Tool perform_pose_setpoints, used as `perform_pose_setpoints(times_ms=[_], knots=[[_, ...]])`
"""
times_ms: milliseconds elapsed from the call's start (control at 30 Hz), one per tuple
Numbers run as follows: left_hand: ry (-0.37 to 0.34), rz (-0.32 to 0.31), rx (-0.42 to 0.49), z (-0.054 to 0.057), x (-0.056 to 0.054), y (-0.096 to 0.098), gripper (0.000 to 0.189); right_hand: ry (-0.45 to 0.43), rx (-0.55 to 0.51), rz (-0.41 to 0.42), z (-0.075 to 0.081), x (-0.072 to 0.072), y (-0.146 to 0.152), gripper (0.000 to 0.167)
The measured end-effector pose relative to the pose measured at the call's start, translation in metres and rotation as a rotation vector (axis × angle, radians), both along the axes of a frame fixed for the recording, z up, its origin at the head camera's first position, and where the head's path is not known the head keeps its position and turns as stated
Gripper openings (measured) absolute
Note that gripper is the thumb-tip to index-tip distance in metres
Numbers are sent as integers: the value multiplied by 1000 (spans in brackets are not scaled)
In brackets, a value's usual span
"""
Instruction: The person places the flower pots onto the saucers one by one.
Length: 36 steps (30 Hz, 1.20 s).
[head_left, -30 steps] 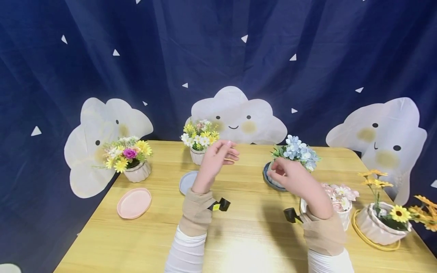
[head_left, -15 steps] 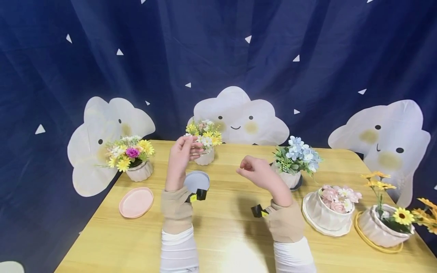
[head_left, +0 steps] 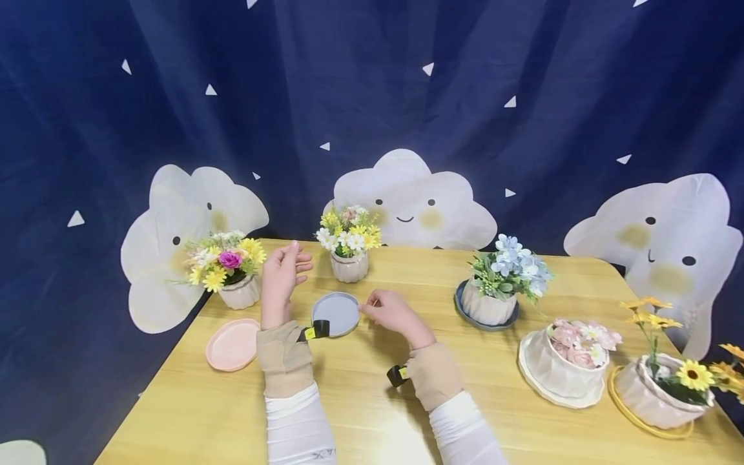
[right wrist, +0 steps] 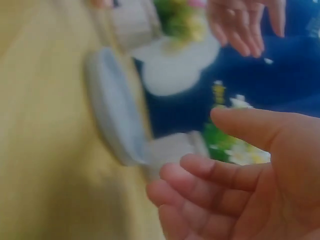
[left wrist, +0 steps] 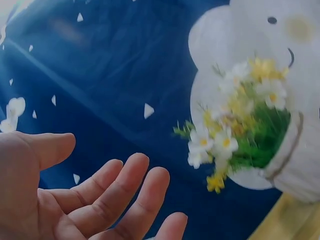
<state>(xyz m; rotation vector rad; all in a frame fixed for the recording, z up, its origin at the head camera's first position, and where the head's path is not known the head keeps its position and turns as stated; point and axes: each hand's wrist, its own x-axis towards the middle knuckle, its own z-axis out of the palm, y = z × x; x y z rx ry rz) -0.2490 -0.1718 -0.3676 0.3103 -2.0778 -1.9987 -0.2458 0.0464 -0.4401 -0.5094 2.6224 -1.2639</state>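
My left hand [head_left: 283, 279] hovers between the two left flower pots, fingers relaxed and apart, holding nothing. In the left wrist view its fingers [left wrist: 135, 200] spread before a pot of white and yellow flowers [left wrist: 235, 125]. My right hand [head_left: 394, 313], empty with loosely bent fingers, is just right of a grey-blue saucer [head_left: 337, 313]. Behind that saucer stands the white pot [head_left: 350, 266] with the white and yellow flowers. A pot of yellow, white and purple flowers [head_left: 229, 265] stands left of my left hand, and a pink saucer [head_left: 231, 345] lies below it.
On the right, a blue-flowered pot [head_left: 491, 307] stands on a dark blue saucer [head_left: 465, 316]. A pink-flowered pot [head_left: 566, 374] sits on a white saucer [head_left: 531, 378]; an orange-flowered pot [head_left: 657, 400] sits on a yellow one [head_left: 630, 413]. A navy curtain [head_left: 372, 84] hangs behind the table.
Both hands have moved left. My right hand has left the blue-flowered pot and come down near the grey-blue saucer. The view has turned slightly left.
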Motion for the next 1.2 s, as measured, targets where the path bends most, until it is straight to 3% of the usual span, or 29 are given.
perform_pose_setpoints(times_ms=[200,400,767,1200], knots=[[-74,63,-40,-14,-5,-8,49,-80,-21,1,-22,-3,-11,24],[-117,55,-58,-23,-8,-13,53,-89,-10,-40,-33,-6,-14,26],[-144,39,-94,-34,-13,-15,54,33,87,-122,-37,-4,-23,28],[-162,29,-108,-41,-15,-13,57,8,139,-228,-34,-8,6,28]])
